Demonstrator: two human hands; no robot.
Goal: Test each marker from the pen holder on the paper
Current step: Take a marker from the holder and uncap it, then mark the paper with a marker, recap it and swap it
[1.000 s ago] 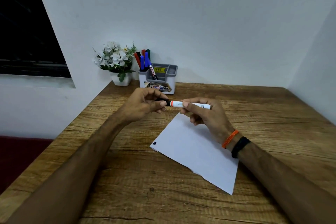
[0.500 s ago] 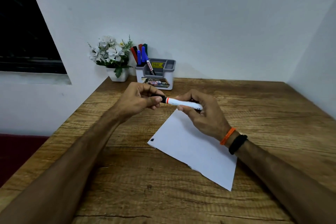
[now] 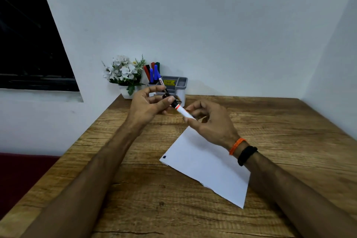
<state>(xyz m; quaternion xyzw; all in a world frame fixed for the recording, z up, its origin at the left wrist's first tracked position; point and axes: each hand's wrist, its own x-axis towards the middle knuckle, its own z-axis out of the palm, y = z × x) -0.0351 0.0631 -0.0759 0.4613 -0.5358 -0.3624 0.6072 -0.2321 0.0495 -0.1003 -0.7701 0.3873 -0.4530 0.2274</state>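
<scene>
A white marker (image 3: 183, 112) with a black cap and an orange band is held in the air above the table, in front of the pen holder. My right hand (image 3: 210, 123) pinches its white barrel. My left hand (image 3: 149, 105) grips the black cap end with thumb and fingers. The cap still sits on the marker. A white sheet of paper (image 3: 208, 166) lies on the wooden table (image 3: 154, 199) below my right wrist, with a small dark mark near its left corner. The grey pen holder (image 3: 178, 85) at the wall holds several markers (image 3: 154, 73), blue, red, black and green.
A white pot of white flowers (image 3: 124, 75) stands left of the pen holder against the wall. A dark window is at the far left. The table's left edge drops off toward a dark red floor.
Both hands lifted the marker a little and tilted it, cap end up and to the left. My left fingers have spread more around the cap. The view tipped upward.
</scene>
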